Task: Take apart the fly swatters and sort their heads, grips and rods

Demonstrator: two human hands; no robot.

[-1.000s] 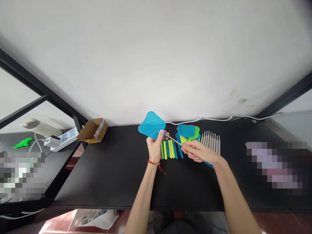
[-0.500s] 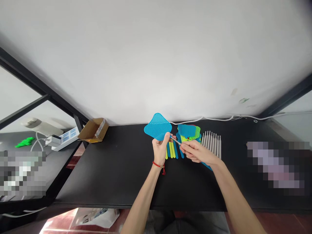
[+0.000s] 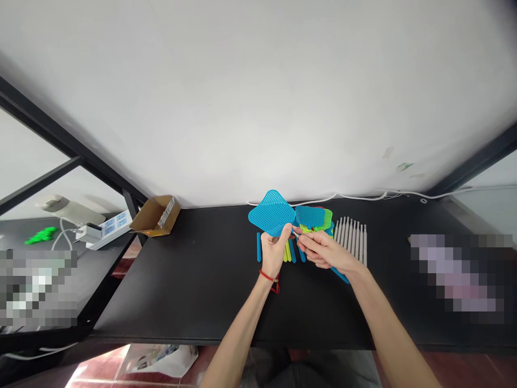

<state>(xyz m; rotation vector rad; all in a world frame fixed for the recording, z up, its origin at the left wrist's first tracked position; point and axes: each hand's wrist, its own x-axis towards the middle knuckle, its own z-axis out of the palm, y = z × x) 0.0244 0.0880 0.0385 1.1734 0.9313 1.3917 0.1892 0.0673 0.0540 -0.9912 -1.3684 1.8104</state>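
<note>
Shifted right, the blue fly swatter point(image 3: 272, 213) spans left hand point(image 3: 274, 252) and right hand point(image 3: 324, 251).

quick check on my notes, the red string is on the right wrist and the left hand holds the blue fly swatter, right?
Not quite: the red string is on the left wrist, not the right, as the head view shows. The rest stands: the left hand holds the blue fly swatter.

There's a red cord bracelet point(image 3: 269, 277) on the left wrist point(image 3: 267, 272), loose tails dangling, the left forearm point(image 3: 238, 323) and right forearm point(image 3: 390, 318) bare, dark trousers point(image 3: 319, 374) just showing below!
</note>
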